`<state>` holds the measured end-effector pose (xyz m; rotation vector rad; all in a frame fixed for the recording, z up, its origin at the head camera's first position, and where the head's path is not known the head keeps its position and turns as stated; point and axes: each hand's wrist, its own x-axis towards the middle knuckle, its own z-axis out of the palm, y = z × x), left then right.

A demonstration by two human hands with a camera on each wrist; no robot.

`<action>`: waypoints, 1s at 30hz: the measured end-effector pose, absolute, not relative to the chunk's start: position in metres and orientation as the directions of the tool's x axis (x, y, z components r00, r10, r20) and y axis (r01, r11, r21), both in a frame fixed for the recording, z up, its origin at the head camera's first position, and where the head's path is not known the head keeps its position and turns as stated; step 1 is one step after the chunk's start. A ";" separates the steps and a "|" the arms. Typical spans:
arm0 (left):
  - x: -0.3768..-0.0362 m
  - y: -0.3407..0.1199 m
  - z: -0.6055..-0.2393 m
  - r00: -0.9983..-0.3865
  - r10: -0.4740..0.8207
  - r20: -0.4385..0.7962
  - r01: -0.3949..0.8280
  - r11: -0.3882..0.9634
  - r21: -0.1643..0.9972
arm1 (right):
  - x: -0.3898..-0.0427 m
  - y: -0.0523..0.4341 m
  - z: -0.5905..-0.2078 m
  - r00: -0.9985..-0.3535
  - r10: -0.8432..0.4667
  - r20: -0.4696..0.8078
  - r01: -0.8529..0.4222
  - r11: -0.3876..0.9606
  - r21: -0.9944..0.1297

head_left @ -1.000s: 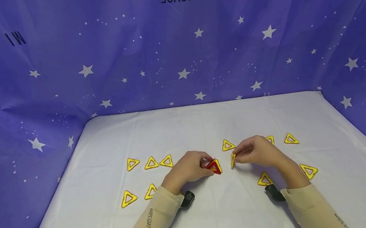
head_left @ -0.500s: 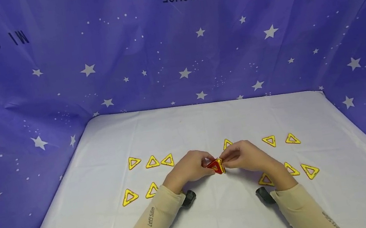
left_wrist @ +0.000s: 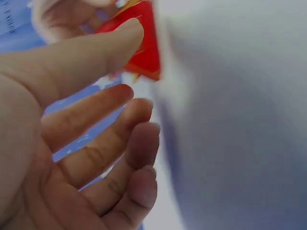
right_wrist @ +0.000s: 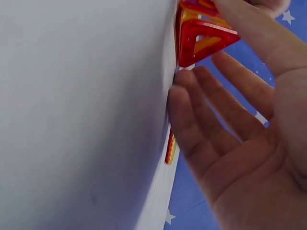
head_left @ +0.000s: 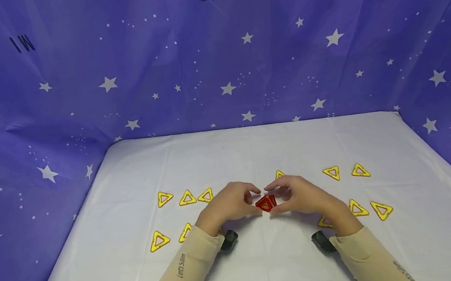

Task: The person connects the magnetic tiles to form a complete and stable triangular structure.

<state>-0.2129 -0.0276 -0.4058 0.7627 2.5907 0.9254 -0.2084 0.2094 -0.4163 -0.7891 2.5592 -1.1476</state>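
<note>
At the centre of the frame, a small red and yellow pyramid (head_left: 266, 202) of triangle tiles stands on the white bench (head_left: 271, 269), between the two hands. The left hand (head_left: 228, 204) touches it with the thumb, as the left wrist view shows, while the other fingers (left_wrist: 122, 139) are spread and only loosely bent, gripping nothing. The right hand (head_left: 299, 195) likewise lays its thumb against the piece, its fingers (right_wrist: 211, 120) extended and relaxed below it.

The little solid looks partly or wholly assembled; many loose tiles remain flat. Three yellow triangles (head_left: 187, 197) lie in a row left of the hands, two more (head_left: 159, 240) at lower left, one (head_left: 279, 174) just behind the hands, and several (head_left: 360, 170) to the right, some partly hidden by the right forearm. A starry purple backdrop (head_left: 214, 64) encloses the bench. Nothing blocks the hands.
</note>
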 end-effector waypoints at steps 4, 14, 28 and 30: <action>-0.215 -0.040 -0.392 -0.804 0.589 -0.078 0.411 0.646 0.643 | -0.209 0.205 -0.418 -0.810 -0.586 0.027 -0.443 0.581 -0.683; -0.208 -0.083 -0.379 -0.735 0.670 -0.108 0.452 0.602 0.658 | -0.209 0.207 -0.414 -0.836 -0.549 -0.016 -0.417 0.654 -0.631; -0.182 -0.132 -0.400 -0.743 0.650 -0.158 0.436 0.649 0.624 | -0.211 0.246 -0.405 -0.893 -0.430 -0.129 -0.257 0.725 -0.638; -0.180 -0.135 -0.401 -0.742 0.653 -0.152 0.440 0.645 0.625 | -0.211 0.253 -0.404 -0.904 -0.403 -0.146 -0.229 0.743 -0.629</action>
